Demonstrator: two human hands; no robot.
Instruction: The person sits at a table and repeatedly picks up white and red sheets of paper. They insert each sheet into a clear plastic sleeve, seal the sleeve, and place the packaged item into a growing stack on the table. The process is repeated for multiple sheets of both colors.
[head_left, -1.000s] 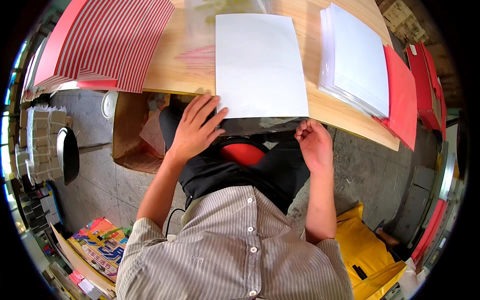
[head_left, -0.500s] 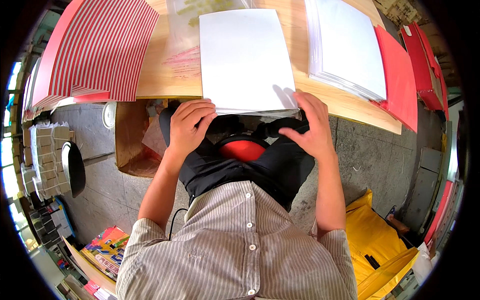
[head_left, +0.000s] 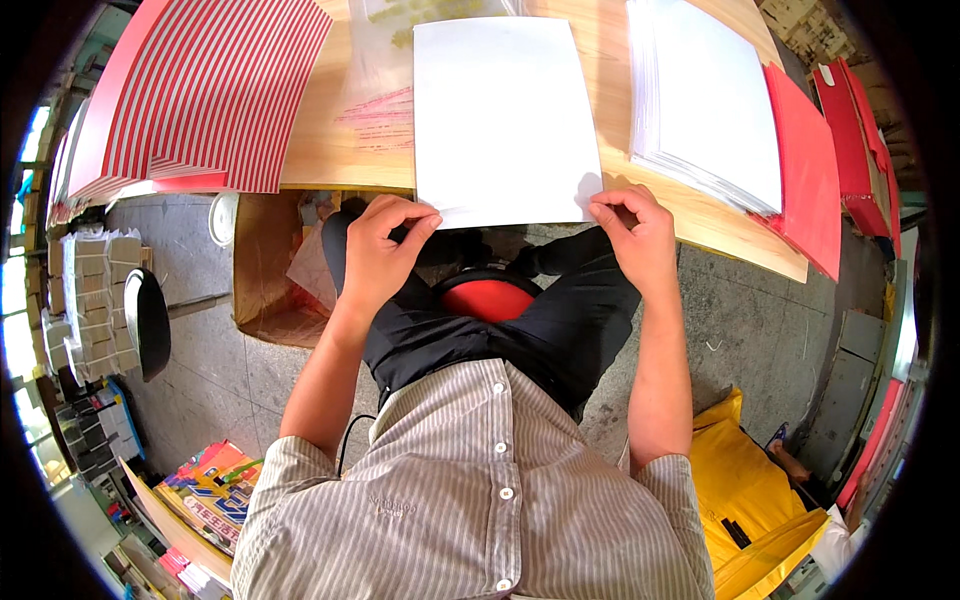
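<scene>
A white sheet of paper (head_left: 508, 120) lies in front of me, its near edge reaching past the table's front edge. My left hand (head_left: 387, 240) pinches its near left corner between thumb and fingers. At the near right corner, my right hand (head_left: 638, 228) also closes thumb and fingertips on the paper. Whether one sheet or several lie in my grip cannot be made out. Left of the paper rises a tall stack of red and white layers (head_left: 215, 90). On the right rests a stack of white sheets (head_left: 705, 110), with red sheets (head_left: 808, 170) beside it.
A clear plastic sheet (head_left: 385, 60) lies on the wooden table (head_left: 615, 90) behind the paper. Below the table's left part stands an open cardboard box (head_left: 262, 270). A yellow bag (head_left: 750, 490) is at lower right, a red box (head_left: 850, 140) at far right.
My right hand, earlier with thumb apart from the fingers, now pinches the near right corner. The clear film edge seen below the paper no longer shows. The whole view shifted slightly.
</scene>
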